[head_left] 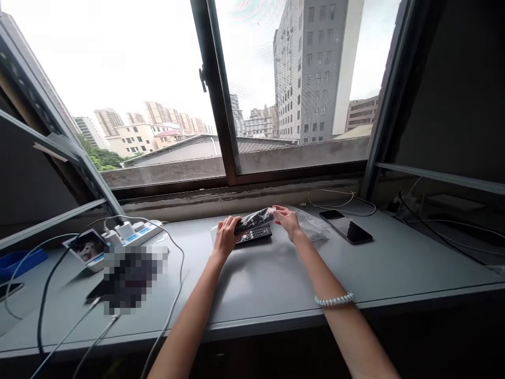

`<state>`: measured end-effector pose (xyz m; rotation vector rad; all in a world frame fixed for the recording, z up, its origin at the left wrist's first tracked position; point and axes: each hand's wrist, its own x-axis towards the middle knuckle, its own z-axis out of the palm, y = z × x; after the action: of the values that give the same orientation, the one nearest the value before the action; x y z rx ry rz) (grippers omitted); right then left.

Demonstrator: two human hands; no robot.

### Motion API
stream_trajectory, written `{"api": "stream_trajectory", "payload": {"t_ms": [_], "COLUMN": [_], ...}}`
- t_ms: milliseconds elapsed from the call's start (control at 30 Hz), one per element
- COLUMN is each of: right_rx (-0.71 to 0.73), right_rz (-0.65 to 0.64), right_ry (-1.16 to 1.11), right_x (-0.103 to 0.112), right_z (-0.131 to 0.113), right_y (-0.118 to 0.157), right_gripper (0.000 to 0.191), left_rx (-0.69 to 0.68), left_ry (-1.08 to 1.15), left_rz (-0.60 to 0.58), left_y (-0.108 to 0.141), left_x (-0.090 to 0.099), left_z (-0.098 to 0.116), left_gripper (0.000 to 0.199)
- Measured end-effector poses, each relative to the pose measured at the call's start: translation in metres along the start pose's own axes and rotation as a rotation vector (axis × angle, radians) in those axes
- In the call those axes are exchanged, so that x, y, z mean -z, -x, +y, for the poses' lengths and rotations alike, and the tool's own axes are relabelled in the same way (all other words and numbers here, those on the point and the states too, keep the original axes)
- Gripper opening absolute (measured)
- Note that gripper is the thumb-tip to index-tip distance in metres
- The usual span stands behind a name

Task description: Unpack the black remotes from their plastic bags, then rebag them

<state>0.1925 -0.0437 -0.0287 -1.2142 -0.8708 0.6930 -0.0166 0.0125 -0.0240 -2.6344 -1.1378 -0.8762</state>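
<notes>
Near the back of the grey desk (252, 289), my left hand (226, 236) is closed on the left end of a dark item in clear plastic wrapping (255, 218). The fingers of my right hand (288, 221) pinch the wrapping at its right end. Just below the wrapped item lies a black remote control (256, 235) with rows of buttons, its left end partly hidden by my left hand. A loose clear plastic bag (313, 227) lies behind and to the right of my right hand.
A dark phone (355, 231) lies to the right. On the left are a white power strip (142, 231) with plugs, a photo card (87, 247), a pixelated dark device, several cables and a blue tray (23, 263). A window stands behind the desk.
</notes>
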Motion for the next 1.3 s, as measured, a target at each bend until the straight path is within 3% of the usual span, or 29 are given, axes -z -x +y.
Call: {"api": "stream_trajectory", "payload": {"t_ms": [133,333,500,633,767,900,1100,1200,1300], "right_rx": [-0.012,-0.019,0.106,0.136,0.103,0.097,-0.07,-0.147,-0.186], "right_rz": [0.018,0.114,0.467,0.587,0.434,0.265,-0.063,-0.208,-0.372], "right_ry": [0.031,0.064,0.242,0.283,0.156,0.221,0.199,0.185,0.227], "right_x": [0.005,0.021,0.036,0.037,0.027,0.013,-0.012,-0.014,-0.007], "right_z": [0.001,0.009,0.025,0.026,0.02,0.013,-0.005,-0.014,-0.021], "right_y": [-0.002,-0.011,-0.021,-0.02,-0.012,0.0,0.021,0.027,0.029], "right_gripper": [0.028,0.06,0.075,0.068,0.054,0.051,0.036,0.031,0.037], "left_rx": [0.061,0.203,0.392,0.497,0.495,0.375,0.392,0.398,0.386], "left_ry": [-0.015,0.006,0.119,0.235,0.303,0.225,0.265,0.308,0.309], "left_rz": [-0.057,0.024,0.133,0.206,0.179,0.144,0.186,0.207,0.211], "left_y": [0.003,0.009,0.011,0.009,0.008,0.009,0.006,0.003,0.001], "left_x": [0.001,-0.004,-0.007,-0.007,-0.005,0.0,0.007,0.01,0.012], "left_z": [-0.002,-0.017,-0.019,-0.018,-0.012,-0.005,-0.007,-0.011,-0.011], "left_gripper": [0.03,0.016,0.033,0.04,0.047,0.029,0.031,0.035,0.037]}}
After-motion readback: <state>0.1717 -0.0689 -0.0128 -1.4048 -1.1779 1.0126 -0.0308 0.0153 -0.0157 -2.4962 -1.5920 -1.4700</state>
